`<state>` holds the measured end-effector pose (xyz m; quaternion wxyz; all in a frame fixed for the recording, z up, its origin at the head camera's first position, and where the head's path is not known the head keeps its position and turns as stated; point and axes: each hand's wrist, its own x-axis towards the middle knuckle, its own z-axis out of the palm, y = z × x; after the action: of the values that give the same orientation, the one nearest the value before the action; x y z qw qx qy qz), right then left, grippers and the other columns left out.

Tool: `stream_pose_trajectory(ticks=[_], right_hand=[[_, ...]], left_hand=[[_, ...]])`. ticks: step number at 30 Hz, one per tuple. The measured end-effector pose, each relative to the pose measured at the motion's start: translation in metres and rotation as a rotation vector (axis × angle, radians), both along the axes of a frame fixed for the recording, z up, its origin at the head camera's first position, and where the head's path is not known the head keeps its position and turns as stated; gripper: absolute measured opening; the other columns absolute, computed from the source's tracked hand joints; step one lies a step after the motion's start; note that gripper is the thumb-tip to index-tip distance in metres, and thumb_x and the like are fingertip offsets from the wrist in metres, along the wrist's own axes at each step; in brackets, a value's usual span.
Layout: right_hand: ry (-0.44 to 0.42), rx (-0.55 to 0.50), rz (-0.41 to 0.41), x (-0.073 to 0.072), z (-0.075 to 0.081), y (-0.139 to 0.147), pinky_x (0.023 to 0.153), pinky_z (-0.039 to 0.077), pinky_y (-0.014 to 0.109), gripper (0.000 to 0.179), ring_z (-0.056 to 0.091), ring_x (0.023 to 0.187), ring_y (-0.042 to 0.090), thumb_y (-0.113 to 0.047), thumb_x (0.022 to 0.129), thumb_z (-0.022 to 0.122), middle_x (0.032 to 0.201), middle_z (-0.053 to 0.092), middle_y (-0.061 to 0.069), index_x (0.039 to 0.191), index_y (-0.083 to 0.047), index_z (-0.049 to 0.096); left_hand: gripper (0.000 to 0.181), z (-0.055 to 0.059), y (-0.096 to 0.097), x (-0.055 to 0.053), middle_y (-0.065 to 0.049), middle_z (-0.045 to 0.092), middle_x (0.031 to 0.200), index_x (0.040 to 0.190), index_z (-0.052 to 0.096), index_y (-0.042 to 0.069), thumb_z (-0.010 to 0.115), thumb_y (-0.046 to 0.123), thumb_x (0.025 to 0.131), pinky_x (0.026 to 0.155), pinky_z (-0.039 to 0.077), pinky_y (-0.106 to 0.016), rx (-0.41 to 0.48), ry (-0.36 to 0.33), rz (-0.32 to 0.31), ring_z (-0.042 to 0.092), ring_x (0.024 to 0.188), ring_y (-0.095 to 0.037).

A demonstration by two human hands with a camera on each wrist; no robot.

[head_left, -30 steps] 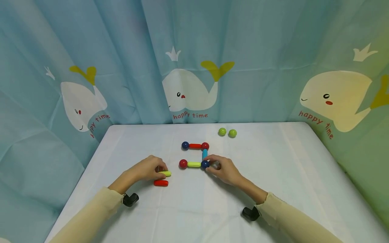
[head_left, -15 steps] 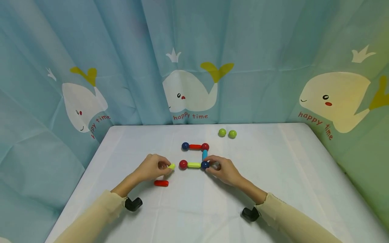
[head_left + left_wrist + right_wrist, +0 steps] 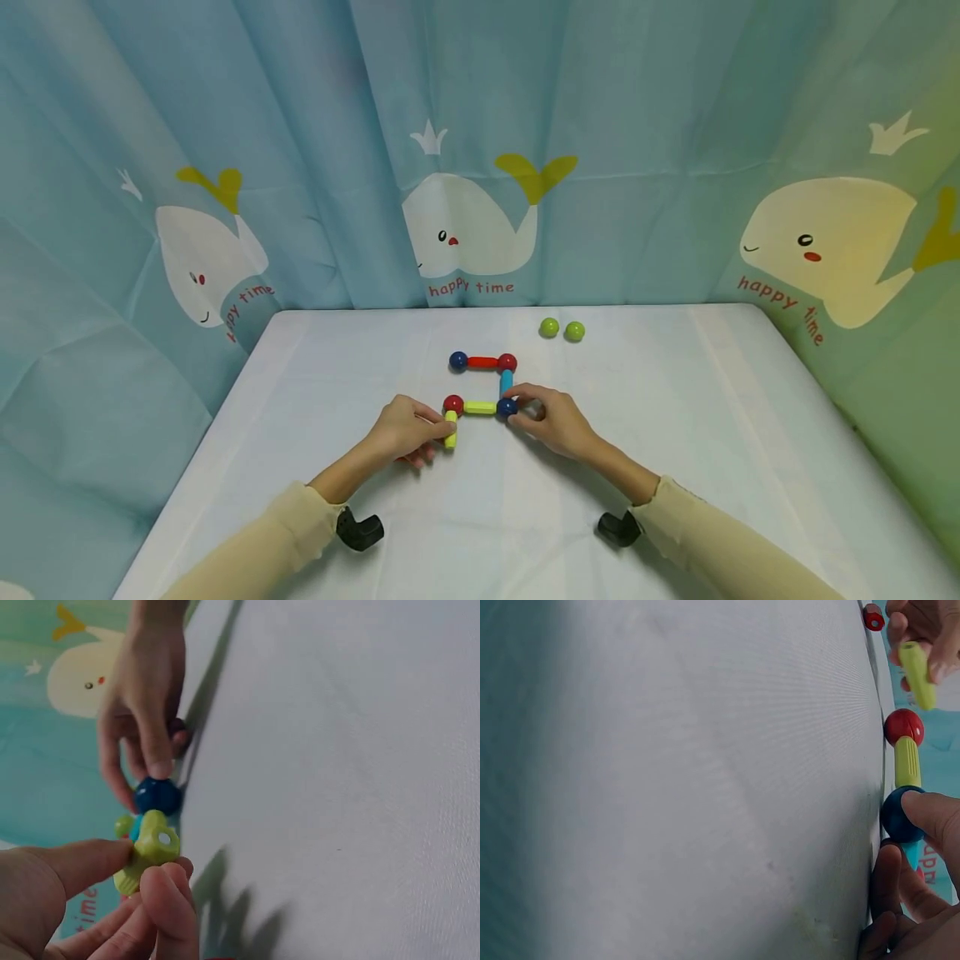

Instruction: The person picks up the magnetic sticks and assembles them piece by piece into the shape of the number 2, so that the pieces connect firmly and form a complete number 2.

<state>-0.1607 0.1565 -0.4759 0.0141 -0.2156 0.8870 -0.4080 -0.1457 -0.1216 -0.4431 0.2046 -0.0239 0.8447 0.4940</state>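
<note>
My left hand point(image 3: 407, 429) pinches a yellow-green magnetic rod point(image 3: 451, 435) between thumb and fingers. The far end of this rod is at the near red ball point(image 3: 453, 403); I cannot tell whether they touch. From that ball a second yellow-green rod point(image 3: 480, 407) runs to a dark blue ball point(image 3: 507, 407), which my right hand point(image 3: 553, 421) pinches. A light blue rod point(image 3: 506, 381) leads on to the far red ball point(image 3: 507, 362). A red rod point(image 3: 482, 362) joins that one to another dark blue ball point(image 3: 458, 361). The right wrist view shows the held rod point(image 3: 917, 675) tilted.
A loose red rod point(image 3: 874, 616) lies by the left hand, mostly hidden in the head view. Two green balls point(image 3: 550, 327) sit near the far edge of the white table point(image 3: 675, 375). A whale-print curtain point(image 3: 637, 125) hangs behind.
My left hand has picked up the yellow-green rod, carried it right to the near red ball and turned it to point away from me. My right hand has stayed on the dark blue ball.
</note>
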Motion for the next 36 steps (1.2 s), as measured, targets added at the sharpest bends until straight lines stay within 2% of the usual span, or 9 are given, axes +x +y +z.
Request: stream_pose_trajectory(ticks=[6, 16, 28, 31, 36], right_hand=[[-0.010, 0.003, -0.004, 0.000, 0.001, 0.000, 0.066, 0.049, 0.025, 0.035, 0.056, 0.075, 0.017, -0.009, 0.093, 0.076, 0.111, 0.073, 0.009, 0.127, -0.011, 0.070], [0.003, 0.001, -0.005, 0.000, 0.000, 0.000, 0.065, 0.049, 0.025, 0.035, 0.055, 0.075, 0.016, -0.009, 0.093, 0.076, 0.111, 0.074, 0.008, 0.127, -0.012, 0.070], [0.008, 0.012, -0.019, -0.001, -0.002, 0.001, 0.065, 0.049, 0.025, 0.035, 0.055, 0.073, 0.014, -0.010, 0.092, 0.077, 0.109, 0.074, 0.007, 0.126, -0.013, 0.070], [0.007, 0.010, -0.014, -0.001, -0.001, 0.000, 0.064, 0.049, 0.025, 0.034, 0.054, 0.071, 0.014, -0.010, 0.093, 0.077, 0.109, 0.074, 0.007, 0.126, -0.013, 0.070], [0.002, 0.012, -0.010, -0.001, -0.001, 0.001, 0.066, 0.049, 0.025, 0.035, 0.055, 0.073, 0.015, -0.011, 0.093, 0.076, 0.109, 0.074, 0.007, 0.127, -0.012, 0.070]], left_hand=[[0.020, -0.004, 0.007, -0.001, -0.010, 0.069, 0.062, 0.096, 0.077, 0.004, 0.082, 0.021, 0.088, 0.043, 0.052, -0.028, 0.004, 0.006, 0.014, 0.058, 0.040, -0.013], [0.023, -0.009, 0.005, 0.001, -0.010, 0.067, 0.059, 0.104, 0.073, 0.001, 0.080, 0.016, 0.089, 0.042, 0.052, -0.030, 0.015, 0.049, 0.029, 0.059, 0.039, -0.014], [0.030, -0.016, 0.003, 0.004, -0.012, 0.069, 0.061, 0.113, 0.073, 0.002, 0.080, 0.019, 0.090, 0.040, 0.052, -0.032, 0.066, 0.106, 0.043, 0.059, 0.037, -0.015], [0.031, -0.016, 0.002, 0.005, -0.011, 0.070, 0.063, 0.114, 0.073, 0.001, 0.081, 0.018, 0.089, 0.041, 0.052, -0.032, 0.063, 0.130, 0.020, 0.059, 0.038, -0.015], [0.040, -0.015, -0.002, 0.006, -0.004, 0.072, 0.069, 0.119, 0.071, 0.001, 0.085, 0.015, 0.084, 0.042, 0.052, -0.032, 0.024, 0.185, -0.069, 0.059, 0.038, -0.016]])
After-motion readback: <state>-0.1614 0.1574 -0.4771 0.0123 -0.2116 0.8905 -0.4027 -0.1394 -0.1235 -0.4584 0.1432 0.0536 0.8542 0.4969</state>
